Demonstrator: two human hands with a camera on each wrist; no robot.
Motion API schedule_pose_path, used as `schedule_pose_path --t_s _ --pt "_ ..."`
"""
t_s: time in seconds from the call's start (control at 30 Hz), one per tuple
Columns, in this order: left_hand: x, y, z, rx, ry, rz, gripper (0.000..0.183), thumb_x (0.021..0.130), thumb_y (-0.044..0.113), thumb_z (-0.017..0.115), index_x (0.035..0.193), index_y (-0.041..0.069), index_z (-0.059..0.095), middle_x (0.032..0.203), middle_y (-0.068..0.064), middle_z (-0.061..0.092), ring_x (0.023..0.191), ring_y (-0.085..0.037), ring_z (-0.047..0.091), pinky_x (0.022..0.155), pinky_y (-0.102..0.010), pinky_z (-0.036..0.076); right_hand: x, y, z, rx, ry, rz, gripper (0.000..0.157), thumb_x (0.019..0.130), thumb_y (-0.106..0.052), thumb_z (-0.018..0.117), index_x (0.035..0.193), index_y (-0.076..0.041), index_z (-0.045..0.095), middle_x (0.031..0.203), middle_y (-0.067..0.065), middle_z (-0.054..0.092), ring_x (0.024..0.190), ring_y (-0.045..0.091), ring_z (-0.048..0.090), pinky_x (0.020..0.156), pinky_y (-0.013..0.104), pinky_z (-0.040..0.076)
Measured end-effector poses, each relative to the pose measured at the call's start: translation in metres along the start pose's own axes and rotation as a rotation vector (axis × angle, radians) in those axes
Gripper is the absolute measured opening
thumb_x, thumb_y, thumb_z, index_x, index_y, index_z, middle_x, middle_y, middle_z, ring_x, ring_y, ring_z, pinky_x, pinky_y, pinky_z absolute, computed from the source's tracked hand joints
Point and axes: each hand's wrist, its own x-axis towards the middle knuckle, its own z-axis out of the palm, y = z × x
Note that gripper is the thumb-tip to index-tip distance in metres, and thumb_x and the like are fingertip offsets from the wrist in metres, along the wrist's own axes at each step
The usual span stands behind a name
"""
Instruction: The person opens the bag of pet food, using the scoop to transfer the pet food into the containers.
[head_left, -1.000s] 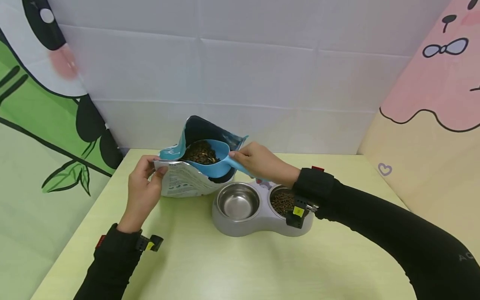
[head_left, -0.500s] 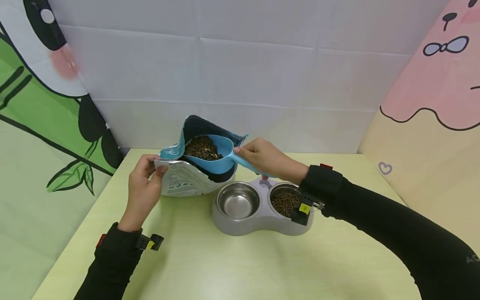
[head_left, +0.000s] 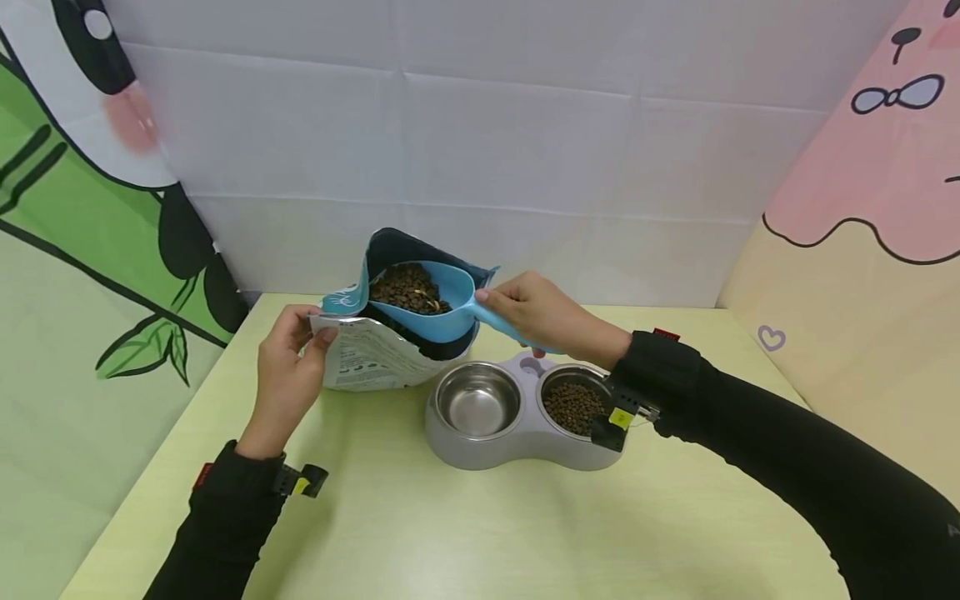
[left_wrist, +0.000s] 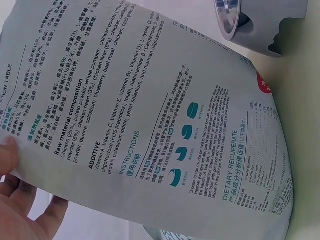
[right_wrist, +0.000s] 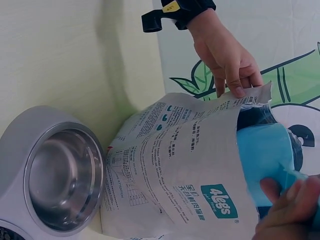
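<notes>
My left hand [head_left: 288,379] pinches the left edge of an upright pet food bag [head_left: 371,358], whose mouth gapes wide. By its handle, my right hand [head_left: 551,319] grips a blue scoop [head_left: 442,329] at the bag's mouth. Brown kibble [head_left: 408,287] fills the scoop's left part, with a few pale bits among it. In the right wrist view the scoop's blue underside [right_wrist: 262,155] shows beside the printed bag [right_wrist: 170,165], and my right fingers [right_wrist: 287,210] curl round the handle. The left wrist view shows printed text across the bag [left_wrist: 150,110], with left fingers [left_wrist: 30,210] at its edge.
A grey double feeder [head_left: 491,457] stands right of the bag. Its left steel bowl [head_left: 478,402] is bare; its right bowl holds kibble [head_left: 573,408] under my right wrist. A pale wall [head_left: 517,150] rises behind the table [head_left: 450,533], with cartoon-printed sheets at both sides.
My right hand has lifted the blue scoop up and slightly right, so more of its bowl and kibble shows above the bag's edge. My left hand keeps its hold on the bag.
</notes>
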Motion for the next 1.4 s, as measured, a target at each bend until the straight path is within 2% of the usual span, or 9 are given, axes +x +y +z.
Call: schedule_pose_path --t_s 0.23,0.53,1.1,1.4 --pt "0.0 0.002 0.001 -0.006 0.001 -0.006 0.018 0.087 -0.001 0.053 0.104 0.001 0.047 0.104 -0.01 0.057 0.102 -0.021 0.053 0.093 -0.045 0.043 -0.003 0.001 -0.004 0.014 0.002 -0.019 0.038 0.096 -0.037 0.041 0.075 -0.012 0.06 0.056 0.004 0.036 0.046 0.018 0.037 0.037 0.028 0.039" --pt "0.001 0.003 0.002 -0.006 0.002 -0.008 0.017 0.087 -0.001 0.053 0.103 0.001 0.047 0.105 -0.01 0.057 0.102 -0.02 0.053 0.093 -0.044 0.043 -0.006 0.0 -0.007 0.012 0.004 -0.019 0.038 0.096 -0.037 0.04 0.074 -0.012 0.06 0.056 0.004 0.035 0.046 0.018 0.037 0.037 0.028 0.038" --pt "0.0 0.004 0.004 0.005 0.004 -0.038 0.018 0.088 0.001 0.052 0.105 0.003 0.047 0.105 -0.007 0.057 0.103 -0.018 0.052 0.094 -0.042 0.042 -0.014 -0.003 -0.015 0.008 0.009 -0.011 0.036 0.096 -0.036 0.04 0.082 -0.013 0.064 0.062 0.007 0.044 0.047 0.018 0.038 0.036 0.028 0.037" --pt "0.002 0.002 0.004 0.004 0.017 -0.009 0.016 0.088 0.001 0.053 0.103 0.001 0.047 0.105 -0.009 0.057 0.102 -0.019 0.052 0.094 -0.043 0.042 -0.018 -0.005 -0.019 -0.003 0.018 -0.001 0.035 0.096 -0.037 0.041 0.084 -0.014 0.065 0.061 0.008 0.043 0.046 0.019 0.039 0.036 0.027 0.037"
